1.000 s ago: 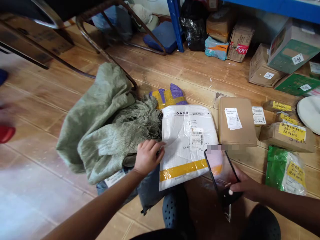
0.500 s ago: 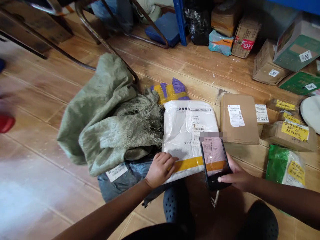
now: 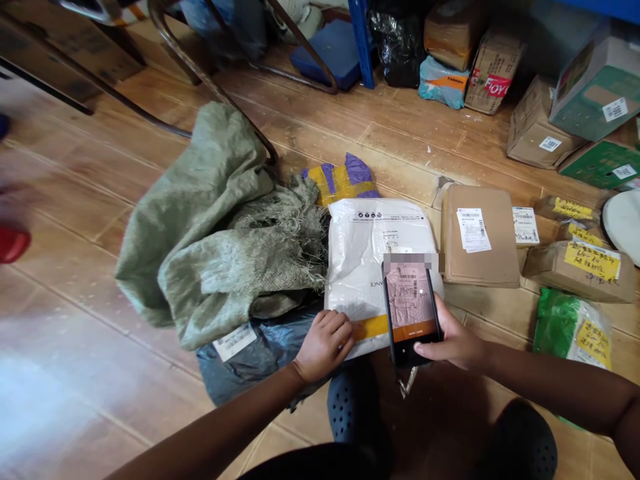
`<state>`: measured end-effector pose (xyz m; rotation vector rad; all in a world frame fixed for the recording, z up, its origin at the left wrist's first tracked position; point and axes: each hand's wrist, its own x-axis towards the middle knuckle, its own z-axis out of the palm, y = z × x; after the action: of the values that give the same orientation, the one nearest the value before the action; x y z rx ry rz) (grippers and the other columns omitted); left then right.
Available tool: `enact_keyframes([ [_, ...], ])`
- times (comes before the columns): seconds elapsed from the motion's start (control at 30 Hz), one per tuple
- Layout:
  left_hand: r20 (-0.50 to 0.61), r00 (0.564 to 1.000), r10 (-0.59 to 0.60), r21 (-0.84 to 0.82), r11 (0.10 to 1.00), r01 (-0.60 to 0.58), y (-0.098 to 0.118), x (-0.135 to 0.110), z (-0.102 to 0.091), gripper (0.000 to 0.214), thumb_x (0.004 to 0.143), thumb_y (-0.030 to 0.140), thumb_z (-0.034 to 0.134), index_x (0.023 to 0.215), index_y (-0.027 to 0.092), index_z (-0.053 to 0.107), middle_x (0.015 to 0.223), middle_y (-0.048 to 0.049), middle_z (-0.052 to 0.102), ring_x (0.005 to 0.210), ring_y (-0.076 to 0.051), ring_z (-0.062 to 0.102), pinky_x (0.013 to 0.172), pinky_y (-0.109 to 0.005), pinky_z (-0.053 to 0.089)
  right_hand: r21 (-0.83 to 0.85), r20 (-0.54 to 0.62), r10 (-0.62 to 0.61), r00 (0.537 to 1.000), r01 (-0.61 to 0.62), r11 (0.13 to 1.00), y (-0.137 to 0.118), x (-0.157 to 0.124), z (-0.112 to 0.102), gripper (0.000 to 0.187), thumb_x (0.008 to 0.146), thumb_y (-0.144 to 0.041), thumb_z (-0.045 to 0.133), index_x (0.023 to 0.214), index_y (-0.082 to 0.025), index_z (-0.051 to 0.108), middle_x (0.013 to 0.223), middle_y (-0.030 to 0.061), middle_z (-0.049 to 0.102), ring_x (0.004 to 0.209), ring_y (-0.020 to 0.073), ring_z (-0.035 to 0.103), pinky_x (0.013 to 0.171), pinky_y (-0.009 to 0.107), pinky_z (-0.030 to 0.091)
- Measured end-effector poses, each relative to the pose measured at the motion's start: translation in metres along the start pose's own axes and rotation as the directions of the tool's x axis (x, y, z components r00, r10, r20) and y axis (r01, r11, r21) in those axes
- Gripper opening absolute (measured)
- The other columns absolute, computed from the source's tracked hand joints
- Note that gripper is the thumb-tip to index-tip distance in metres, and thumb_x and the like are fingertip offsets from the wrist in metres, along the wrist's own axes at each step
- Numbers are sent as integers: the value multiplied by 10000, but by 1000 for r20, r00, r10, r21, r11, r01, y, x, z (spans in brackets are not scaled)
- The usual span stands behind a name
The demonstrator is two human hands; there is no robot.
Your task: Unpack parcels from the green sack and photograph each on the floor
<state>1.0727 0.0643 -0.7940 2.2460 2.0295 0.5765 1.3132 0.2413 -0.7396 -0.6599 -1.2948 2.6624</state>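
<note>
In the head view my right hand [image 3: 453,339] holds a black smartphone [image 3: 411,310] upright over a white mailing bag [image 3: 356,257]. The phone's screen shows the bag's printed label and orange band, and my thumb rests on the lower screen. My left hand [image 3: 326,343] is closed at the bag's lower left corner, fingers curled; its underside is hidden. Under that corner lies a dark blue-grey plastic parcel [image 3: 280,350] with a white label. A frayed green woven sack [image 3: 200,220] is heaped to the left.
A purple parcel with yellow tape [image 3: 345,180] lies behind the bag. To the right are a labelled cardboard parcel [image 3: 480,260], a parcel with a yellow note [image 3: 560,277] and a green-white packet [image 3: 555,327]. Boxes [image 3: 543,127] stand at the back right. A metal chair leg [image 3: 200,73] stands behind the sack.
My right hand has moved the phone left and slightly up, so its screen now shows more of the label. My left hand stays at the bag's corner.
</note>
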Motion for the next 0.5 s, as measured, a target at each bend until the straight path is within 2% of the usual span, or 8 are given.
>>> enact_keyframes([
  [0.1, 21, 1000, -5, 1, 1000, 5, 0, 0, 0, 223, 973, 159, 466, 814, 185, 620, 722, -29, 581, 711, -192, 506, 710, -347, 401, 3, -2, 17, 1000, -17, 1000, -2, 0, 2, 920, 770, -311, 868, 1496, -287, 303, 1327, 80, 647, 1210, 250, 633, 1134, 491, 417],
  [0.37, -19, 999, 26, 2, 1000, -26, 1, 3, -2, 246, 988, 163, 448, 809, 177, 615, 719, -37, 582, 702, -194, 504, 701, -339, 394, -12, -8, 22, 1000, -22, 1000, -4, -1, 2, 896, 762, -344, 877, 1464, -287, 324, 1313, 78, 641, 1207, 262, 630, 1135, 502, 419],
  [0.5, 24, 1000, 4, 0, 1000, -4, 0, 1, -1, 255, 989, 170, 445, 802, 187, 619, 718, -36, 584, 706, -197, 502, 701, -339, 381, -6, -8, 30, 1000, -30, 1000, -6, -2, 3, 899, 760, -334, 880, 1460, -292, 318, 1304, 71, 638, 1224, 259, 618, 1143, 504, 410],
])
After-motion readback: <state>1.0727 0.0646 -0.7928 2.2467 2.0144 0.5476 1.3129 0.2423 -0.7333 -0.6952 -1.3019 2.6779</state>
